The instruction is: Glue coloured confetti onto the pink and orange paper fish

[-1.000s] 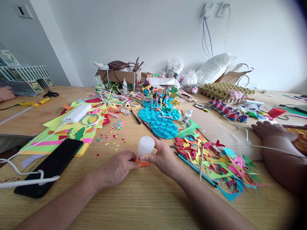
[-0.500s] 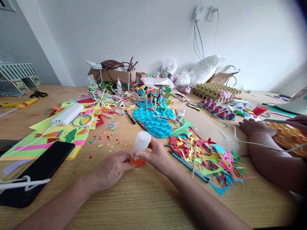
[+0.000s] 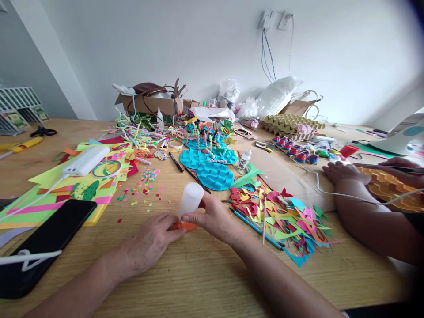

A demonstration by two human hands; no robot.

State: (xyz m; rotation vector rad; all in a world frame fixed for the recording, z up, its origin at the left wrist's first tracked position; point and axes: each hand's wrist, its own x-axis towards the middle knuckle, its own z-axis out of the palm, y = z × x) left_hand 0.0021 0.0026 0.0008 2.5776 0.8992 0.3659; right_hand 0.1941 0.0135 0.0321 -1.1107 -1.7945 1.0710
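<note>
My right hand (image 3: 213,219) is wrapped round a white glue bottle (image 3: 191,196), which is tilted with its base up and its tip down. Right under that tip lies a small orange paper piece (image 3: 188,226), close to the table. The fingers of my left hand (image 3: 150,240) are pressed together on the left side of the orange piece. The bottle's tip is hidden behind my right thumb, so I cannot tell whether it touches the paper.
Paper scraps (image 3: 281,216) and blue pencils (image 3: 255,227) lie to the right. On the left are a black phone (image 3: 49,243) and coloured sheets (image 3: 23,190). Blue textured ovals (image 3: 215,174) stand ahead. Another person's arm (image 3: 357,212) rests at the right, near a white cable (image 3: 321,185).
The view has shifted a little, so the scene sits slightly further left. My left fingers have moved slightly on the orange paper; the bottle stays tipped over it.
</note>
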